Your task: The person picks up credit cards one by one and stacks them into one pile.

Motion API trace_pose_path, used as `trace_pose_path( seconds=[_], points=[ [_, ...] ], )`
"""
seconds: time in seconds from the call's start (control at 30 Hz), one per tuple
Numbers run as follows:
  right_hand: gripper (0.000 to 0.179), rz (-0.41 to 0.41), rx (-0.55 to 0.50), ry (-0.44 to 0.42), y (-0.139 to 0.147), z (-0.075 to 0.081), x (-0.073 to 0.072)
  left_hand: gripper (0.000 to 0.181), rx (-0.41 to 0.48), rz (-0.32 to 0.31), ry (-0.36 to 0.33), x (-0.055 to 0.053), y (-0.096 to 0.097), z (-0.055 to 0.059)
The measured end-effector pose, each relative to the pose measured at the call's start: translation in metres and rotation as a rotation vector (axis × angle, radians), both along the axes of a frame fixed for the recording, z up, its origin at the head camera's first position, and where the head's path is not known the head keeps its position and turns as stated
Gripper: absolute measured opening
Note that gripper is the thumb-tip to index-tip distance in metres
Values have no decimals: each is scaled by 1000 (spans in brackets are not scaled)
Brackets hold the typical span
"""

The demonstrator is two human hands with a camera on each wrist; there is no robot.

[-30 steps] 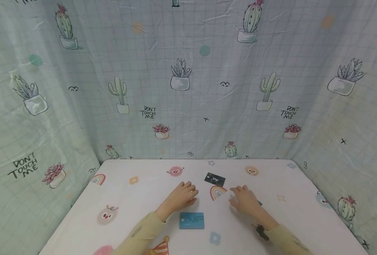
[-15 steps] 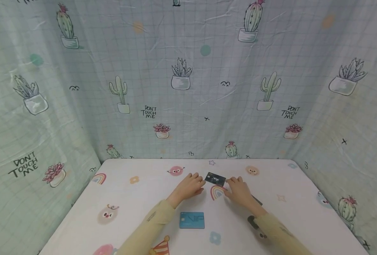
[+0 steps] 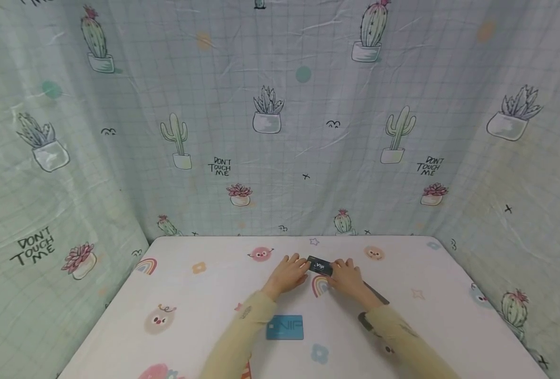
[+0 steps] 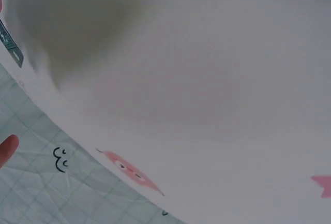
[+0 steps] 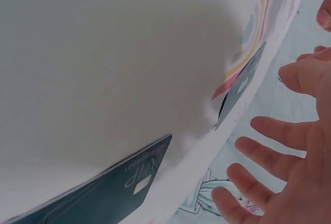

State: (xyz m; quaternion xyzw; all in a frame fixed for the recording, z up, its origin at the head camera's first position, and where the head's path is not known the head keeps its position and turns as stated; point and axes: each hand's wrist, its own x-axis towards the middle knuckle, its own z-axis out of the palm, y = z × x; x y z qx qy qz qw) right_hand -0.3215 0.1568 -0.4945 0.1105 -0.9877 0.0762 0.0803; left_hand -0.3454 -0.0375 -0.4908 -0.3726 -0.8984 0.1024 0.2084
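Observation:
In the head view a black VIP card (image 3: pixel 319 266) lies flat near the back of the table, between both hands. Fingertips of my left hand (image 3: pixel 287 276) are at its left end. My right hand (image 3: pixel 348 279) covers part of its right end. The right wrist view has the right hand's fingers (image 5: pixel 271 131) spread, beside the black card (image 5: pixel 240 89); contact cannot be made out. Only one left fingertip (image 4: pixel 8 149) and the end of the black card (image 4: pixel 11 45) enter the left wrist view. Nothing is visibly gripped.
A blue VIP card (image 3: pixel 285 327) lies at the middle front, close to the left sleeve. Partly hidden under the right wrist is another dark card (image 3: pixel 377 293), with chip and lettering (image 5: pixel 139 177) seen from the right wrist. A patterned cloth (image 3: pixel 308 200) hangs behind the table (image 3: pixel 204 295).
Both hands have moved up the table and toward each other, closing in on the black card's two ends. The blue card has stayed in place. More of the dark card by the right wrist shows.

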Motion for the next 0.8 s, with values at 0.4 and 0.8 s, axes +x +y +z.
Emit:
trace_pose_path(
  seconds=[0.4,0.8],
  points=[
    [47,-2,-83,-55,0,-27,-22,46,-47,277,-274,2,17,-16],
    [47,1,32,-46,-1,-22,-21,47,-87,292,-281,2,21,-20]
  ],
)
